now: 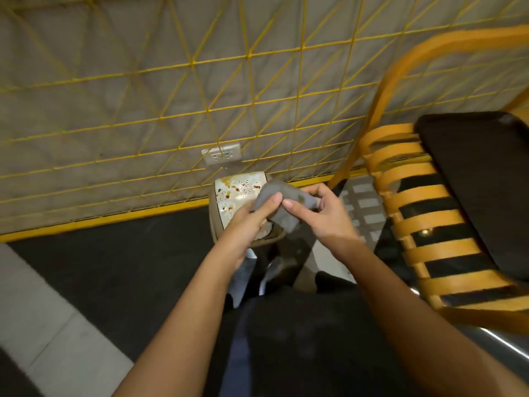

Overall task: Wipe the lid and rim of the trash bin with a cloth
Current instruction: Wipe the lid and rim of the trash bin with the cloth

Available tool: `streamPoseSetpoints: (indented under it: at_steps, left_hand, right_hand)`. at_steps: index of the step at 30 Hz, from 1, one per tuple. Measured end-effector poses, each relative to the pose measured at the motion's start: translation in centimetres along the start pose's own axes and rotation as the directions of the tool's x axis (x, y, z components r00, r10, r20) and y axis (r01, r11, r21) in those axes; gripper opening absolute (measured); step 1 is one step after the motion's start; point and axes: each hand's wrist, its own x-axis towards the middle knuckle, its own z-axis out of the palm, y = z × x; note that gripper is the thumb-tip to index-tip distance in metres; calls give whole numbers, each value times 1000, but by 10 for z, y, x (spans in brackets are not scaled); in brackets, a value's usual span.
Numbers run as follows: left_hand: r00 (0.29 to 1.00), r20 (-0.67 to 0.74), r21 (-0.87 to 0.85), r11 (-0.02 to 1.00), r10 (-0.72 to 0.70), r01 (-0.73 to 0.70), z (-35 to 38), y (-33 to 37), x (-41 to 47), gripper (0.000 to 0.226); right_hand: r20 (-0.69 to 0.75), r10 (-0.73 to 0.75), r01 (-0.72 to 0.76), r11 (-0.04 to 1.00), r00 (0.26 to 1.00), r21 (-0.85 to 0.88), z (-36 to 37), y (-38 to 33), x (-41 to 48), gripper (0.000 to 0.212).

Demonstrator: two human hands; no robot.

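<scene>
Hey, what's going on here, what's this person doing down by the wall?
A person stands over a small trash bin by the wall, holding a grey cloth just above it. The left hand and right hand each pinch the cloth, as if folding or bunching it. The bin's white lid is closed and spotted with brown stains, so the wiping looks unfinished. A yellow chair stands to the right.

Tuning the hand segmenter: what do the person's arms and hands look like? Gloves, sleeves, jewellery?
Left hand and right hand are bare, no gloves. Left forearm and right forearm are uncovered to the frame edge; no sleeves, watch, bands or rings show.
</scene>
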Motion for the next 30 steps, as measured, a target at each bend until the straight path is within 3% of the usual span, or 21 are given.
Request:
streamPoseSetpoints:
  at_steps: [2,8,14,21,25,30]
  left_hand:
    - [997,75,-230,973,-13,30,8,-1,-22,38]
    - [995,-76,-536,839,58,-90,13,9,-73,11]
    - [982,-183,-591,794,43,-145,-8,13,-125,33]
    - [948,-314,-596,766,51,-239,-45,20,-161,22]
    - [944,-327,-538,813,42,-223,-62,10,-167,34]
    - [944,-327,-569,789,42,-232,-81,3,-162,37]
  right_hand:
    - [-38,6,-4,999,999,50,5,-14,-20,27]
    - [-29,-49,48,998,998,-39,14,-42,-61,17]
    - [-103,0,-6,998,995,-64,5,-47,-86,22]
    - [-153,14,-35,990,988,-134,5,-58,-99,16]
    - [-138,2,-34,973,990,-227,21,-58,-103,21]
    - [-112,-17,-22,940,994,-340,43,-56,-99,25]
